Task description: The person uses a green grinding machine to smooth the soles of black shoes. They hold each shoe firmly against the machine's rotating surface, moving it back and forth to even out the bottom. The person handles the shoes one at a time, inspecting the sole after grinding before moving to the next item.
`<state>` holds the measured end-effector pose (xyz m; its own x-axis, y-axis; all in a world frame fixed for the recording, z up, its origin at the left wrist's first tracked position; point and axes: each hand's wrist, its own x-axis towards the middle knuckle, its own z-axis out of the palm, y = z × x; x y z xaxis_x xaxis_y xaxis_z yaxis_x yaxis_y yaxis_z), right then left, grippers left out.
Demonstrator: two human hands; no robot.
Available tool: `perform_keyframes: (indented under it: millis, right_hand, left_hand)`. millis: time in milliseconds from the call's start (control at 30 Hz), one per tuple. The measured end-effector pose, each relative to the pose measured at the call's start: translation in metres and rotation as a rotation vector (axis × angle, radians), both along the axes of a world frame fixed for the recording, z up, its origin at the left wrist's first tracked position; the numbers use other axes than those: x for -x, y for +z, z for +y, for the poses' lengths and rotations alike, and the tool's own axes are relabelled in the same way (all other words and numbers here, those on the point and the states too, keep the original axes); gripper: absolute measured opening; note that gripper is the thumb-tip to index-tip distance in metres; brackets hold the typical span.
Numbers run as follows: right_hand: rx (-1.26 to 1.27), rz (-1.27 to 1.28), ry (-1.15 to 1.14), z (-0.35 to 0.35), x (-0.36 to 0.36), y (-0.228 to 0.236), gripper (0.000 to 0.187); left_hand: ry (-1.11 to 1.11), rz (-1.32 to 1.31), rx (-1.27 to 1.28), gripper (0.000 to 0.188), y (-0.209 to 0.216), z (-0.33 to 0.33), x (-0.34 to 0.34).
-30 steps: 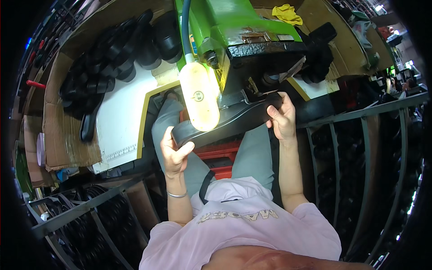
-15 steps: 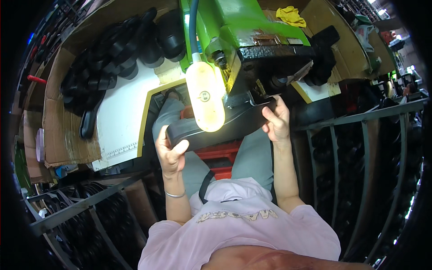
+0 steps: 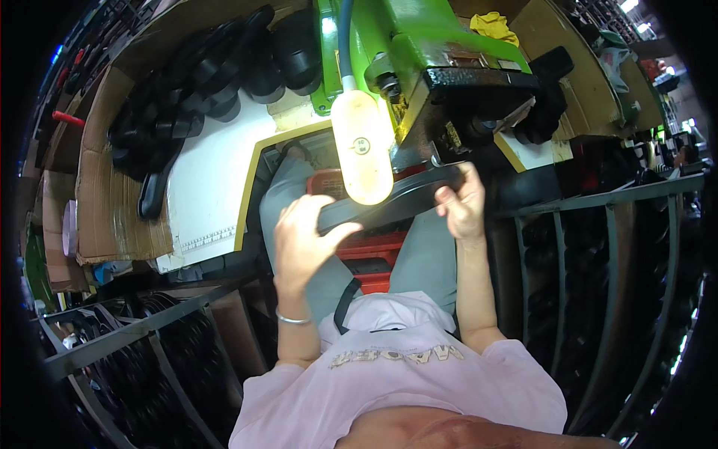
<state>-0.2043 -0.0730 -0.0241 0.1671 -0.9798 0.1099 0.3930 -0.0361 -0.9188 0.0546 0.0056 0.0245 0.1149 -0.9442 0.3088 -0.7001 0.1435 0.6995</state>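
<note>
A black shoe sole (image 3: 410, 200), long and curved, is held lengthwise in front of the green machine (image 3: 441, 34). My right hand (image 3: 465, 203) pinches its right end, the thumb on the near face. At the other end, my left hand (image 3: 303, 241) has that end in the crook between thumb and fingers, which are set wide around it. The oval lamp (image 3: 362, 150), lit and yellowish, hangs over the sole and hides part of its far edge. Just behind the sole is the machine's dark metal working part (image 3: 449, 142); contact between them cannot be made out.
Black soles (image 3: 217, 67) pile up on the white tabletop (image 3: 213, 168) inside a cardboard box (image 3: 112, 187). A yellow cloth (image 3: 493, 28) lies behind the machine. Metal racks (image 3: 613, 196) with dark items stand on both sides. Below the sole is a red stool (image 3: 366, 247).
The sole has tilted so that less of its broad face shows. My left hand has turned and shifted right around its end. The right hand stays at its end.
</note>
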Motion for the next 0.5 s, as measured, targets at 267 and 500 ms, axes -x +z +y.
perform_keyframes:
  millis: [267,500]
  right_hand:
    - [-0.068,-0.075,-0.073,-0.032,0.035,0.02,0.027]
    - [-0.147,-0.068,0.012,-0.022,0.011,0.013,0.022]
  left_hand:
    - [-0.131,0.108,0.146,0.036,0.038,-0.037,0.036]
    - [-0.134,0.069,0.002,0.039,0.03,-0.027,0.003]
